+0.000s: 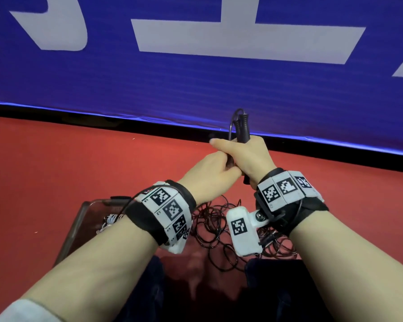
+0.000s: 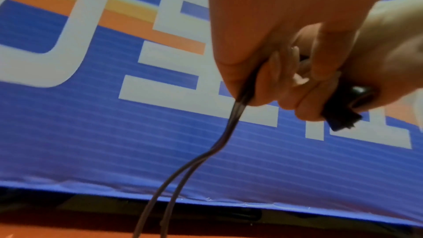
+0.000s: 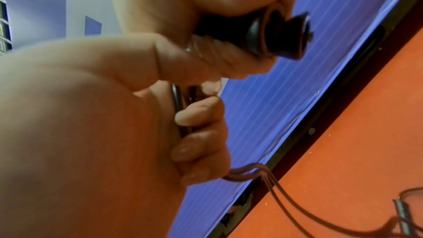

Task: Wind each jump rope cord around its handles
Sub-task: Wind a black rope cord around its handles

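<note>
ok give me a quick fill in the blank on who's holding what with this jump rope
1. The two black handles are gripped together by the ____ hand.
2. The left hand holds the ____, two strands running down from its fingers.
3. The loose tangle of cord lies on the ____ floor.
4. Behind the hands stands a ____ banner with white characters.

Missing words: right; cord; red; blue
</note>
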The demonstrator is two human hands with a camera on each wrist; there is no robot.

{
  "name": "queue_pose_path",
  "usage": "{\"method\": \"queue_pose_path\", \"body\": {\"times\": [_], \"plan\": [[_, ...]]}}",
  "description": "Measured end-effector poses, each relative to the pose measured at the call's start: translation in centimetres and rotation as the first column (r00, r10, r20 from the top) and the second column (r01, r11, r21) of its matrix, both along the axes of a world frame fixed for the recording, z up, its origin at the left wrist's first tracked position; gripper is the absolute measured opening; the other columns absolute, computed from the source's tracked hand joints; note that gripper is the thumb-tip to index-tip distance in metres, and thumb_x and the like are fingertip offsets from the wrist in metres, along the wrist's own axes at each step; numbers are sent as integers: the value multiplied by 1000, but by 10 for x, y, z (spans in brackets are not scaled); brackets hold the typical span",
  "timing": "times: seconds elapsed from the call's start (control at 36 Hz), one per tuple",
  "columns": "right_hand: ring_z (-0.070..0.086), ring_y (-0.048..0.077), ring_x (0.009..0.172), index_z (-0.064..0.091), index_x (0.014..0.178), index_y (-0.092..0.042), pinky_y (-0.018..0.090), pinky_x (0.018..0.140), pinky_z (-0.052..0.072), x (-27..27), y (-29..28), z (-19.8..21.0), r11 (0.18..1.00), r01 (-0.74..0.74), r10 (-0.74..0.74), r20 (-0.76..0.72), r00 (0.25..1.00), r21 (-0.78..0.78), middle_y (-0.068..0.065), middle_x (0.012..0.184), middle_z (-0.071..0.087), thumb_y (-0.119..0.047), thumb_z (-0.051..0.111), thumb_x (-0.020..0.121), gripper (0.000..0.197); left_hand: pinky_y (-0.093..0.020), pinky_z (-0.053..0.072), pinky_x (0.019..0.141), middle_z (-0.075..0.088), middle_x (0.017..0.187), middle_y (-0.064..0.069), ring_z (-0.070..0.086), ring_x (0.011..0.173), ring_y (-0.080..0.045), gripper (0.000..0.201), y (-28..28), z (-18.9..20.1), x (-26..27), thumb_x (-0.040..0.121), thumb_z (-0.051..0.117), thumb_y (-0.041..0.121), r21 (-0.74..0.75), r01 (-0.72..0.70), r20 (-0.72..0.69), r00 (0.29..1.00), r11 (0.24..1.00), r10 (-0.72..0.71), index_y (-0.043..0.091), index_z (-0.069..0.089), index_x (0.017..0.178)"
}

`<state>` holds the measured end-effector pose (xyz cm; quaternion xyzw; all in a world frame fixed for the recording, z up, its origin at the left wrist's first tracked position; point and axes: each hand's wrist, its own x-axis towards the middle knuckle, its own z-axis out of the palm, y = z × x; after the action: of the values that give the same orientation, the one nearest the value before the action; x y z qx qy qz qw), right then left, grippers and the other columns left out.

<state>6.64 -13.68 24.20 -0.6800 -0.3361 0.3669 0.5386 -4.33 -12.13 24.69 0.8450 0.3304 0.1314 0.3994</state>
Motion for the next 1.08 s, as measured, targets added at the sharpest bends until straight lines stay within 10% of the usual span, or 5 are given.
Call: {"method": "queue_pose_path", "body": {"times": [0.33,0.53,0.78,1.0,1.08], "plan": [[38,17,36,49,60,-10,24,45,35,10,-2,12,971,195,-167,-196,966,136,-2,40,41,-16,60,90,32,-23,33,61,43,85,8,43,72,-7,23,-7,-8,3,81,58,20,164,-70,61,996,984,61,16,45,100],[61,21,71,55,82,-13,30,69,51,2,-6,6,989,6,68,-499,864,146,17,102,73,-20,51,98,18,-23,41,70,37,108,1,47,81,-8,41,0,-12,6,79,68,27,4,-111,-20,994,994,111,16,47,112],[59,29,120,50,76,-15,33,93,49,-8,-11,3,981,-168,191,-696,693,101,11,115,70,-33,47,101,31,-32,41,61,58,92,-12,58,86,-36,5,-2,-6,1,84,51,17,17,-156,-111,981,988,157,18,48,88],[64,28,113,47,78,-15,40,106,43,-7,-9,-1,992,-120,118,-672,731,45,14,109,72,-31,53,98,26,-35,42,65,59,104,-15,59,86,-34,44,2,-4,3,92,44,18,137,-58,-277,956,989,94,7,38,133],[65,27,103,53,85,-20,43,98,47,1,-6,-1,998,-56,35,-579,814,-19,9,106,72,-40,63,90,23,-33,36,63,56,96,-10,51,77,-29,27,10,0,0,94,43,18,177,-1,-381,922,984,69,8,41,119]]}}
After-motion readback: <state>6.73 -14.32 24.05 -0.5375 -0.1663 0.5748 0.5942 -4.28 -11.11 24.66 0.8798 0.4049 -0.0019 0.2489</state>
